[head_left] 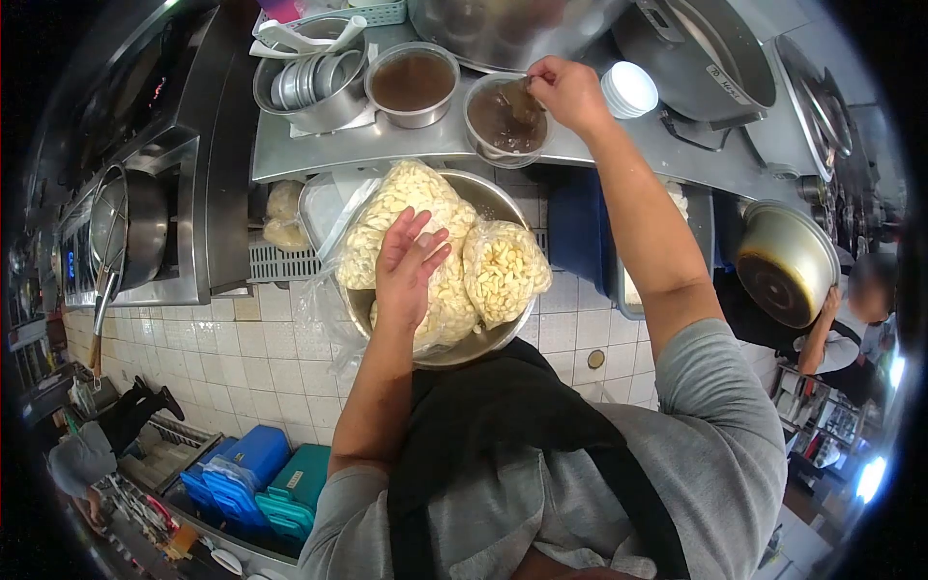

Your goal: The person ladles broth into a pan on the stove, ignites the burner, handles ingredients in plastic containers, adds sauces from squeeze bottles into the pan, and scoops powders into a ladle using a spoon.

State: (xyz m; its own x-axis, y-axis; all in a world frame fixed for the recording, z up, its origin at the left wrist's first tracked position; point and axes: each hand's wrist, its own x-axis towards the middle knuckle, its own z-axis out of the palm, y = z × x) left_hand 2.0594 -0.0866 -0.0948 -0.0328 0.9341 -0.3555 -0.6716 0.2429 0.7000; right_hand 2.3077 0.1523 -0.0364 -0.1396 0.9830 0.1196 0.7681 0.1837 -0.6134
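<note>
My right hand [570, 89] reaches over the steel counter, its fingertips pinching a limp, wet brown piece [522, 102] whose kind I cannot make out. The piece hangs at a round tub of dark brown liquid [491, 126] near the counter's edge. My left hand [410, 269] is held palm up with fingers apart and nothing in it. Below it, a large bag of peeled garlic cloves [425, 198] and a smaller bag of peeled garlic cloves [507, 263] lie in a wide metal bowl [474, 356].
Left of the tub stand a second container of brown liquid [414, 81] and a pot [338, 114] of small metal cups. White cups [630, 89] and a large grey pan [701, 58] are to the right. Another person holds a large pot [788, 263] at far right.
</note>
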